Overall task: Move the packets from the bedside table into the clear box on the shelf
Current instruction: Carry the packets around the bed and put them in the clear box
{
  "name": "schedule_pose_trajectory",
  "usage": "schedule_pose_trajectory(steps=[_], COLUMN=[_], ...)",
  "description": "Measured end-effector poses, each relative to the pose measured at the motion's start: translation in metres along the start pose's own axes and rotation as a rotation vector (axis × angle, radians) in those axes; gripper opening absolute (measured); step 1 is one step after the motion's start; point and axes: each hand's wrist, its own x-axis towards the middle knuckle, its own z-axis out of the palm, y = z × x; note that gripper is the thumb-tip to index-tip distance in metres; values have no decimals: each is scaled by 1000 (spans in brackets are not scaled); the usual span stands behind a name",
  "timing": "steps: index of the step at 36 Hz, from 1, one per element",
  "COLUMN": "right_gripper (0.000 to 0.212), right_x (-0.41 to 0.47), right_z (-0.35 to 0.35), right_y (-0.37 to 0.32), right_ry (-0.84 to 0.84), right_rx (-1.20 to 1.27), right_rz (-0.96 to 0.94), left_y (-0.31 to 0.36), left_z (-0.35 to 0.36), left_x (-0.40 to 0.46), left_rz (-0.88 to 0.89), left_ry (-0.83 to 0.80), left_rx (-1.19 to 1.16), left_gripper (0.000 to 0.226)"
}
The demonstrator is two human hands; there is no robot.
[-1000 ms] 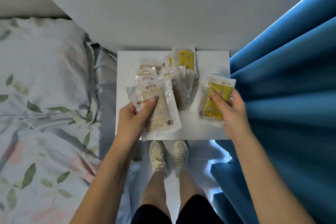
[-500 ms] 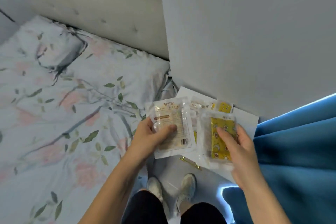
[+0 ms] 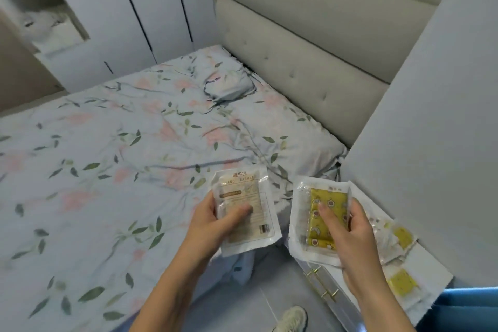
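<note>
My left hand (image 3: 213,224) grips a clear packet with a beige hand-warmer label (image 3: 242,194), thumb pressed across its front, held over the bed's edge. My right hand (image 3: 347,229) grips a clear packet with a yellow patterned pad (image 3: 312,207) inside, thumb on its face. Both packets are lifted off the white bedside table (image 3: 431,272) at the lower right. Several more packets, some yellow (image 3: 401,281), still lie on that table. The clear box and the shelf are not in view.
A bed with floral bedding (image 3: 121,156) fills the left and middle, with a padded grey headboard (image 3: 310,56) behind. White wardrobe doors (image 3: 140,8) stand at the far left. A blue curtain (image 3: 469,310) hangs at the lower right. My shoe (image 3: 292,318) is on the floor.
My head has turned left from the table toward the bed and wardrobe. Both hands have lifted their packets off the table and carried them along, keeping the same grips.
</note>
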Motion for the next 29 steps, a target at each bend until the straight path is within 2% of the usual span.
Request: schedule_pose_trajectory(steps=[8,15,17,20,24,29], right_gripper=[15,20,15,15,15,16], right_x=[-108,-227,-256,-298,-352,-408], right_z=[125,229,257,300,360,439], right_y=[9,23,27,33,41,55], right_ry=[-285,-620,-693,-847,-1027,-1194], right_rx=[-22,-52,-56,-82,-162,-212], right_rz=[-57,-36,-25,-9,-25,-26], left_y=[-31,-57,-65,-76,-89,-102], left_z=[-151,-267,-294,-329,-370,-428], left_x=[-131,-272,-308,-356,-411,-461], left_rz=[14,17,24,57,94,96], left_ry=[303,615,701,837,995,1163], left_rx=[-98,-201,-243,-323,-416,-435], left_gripper=[26,31,36,28,30,27])
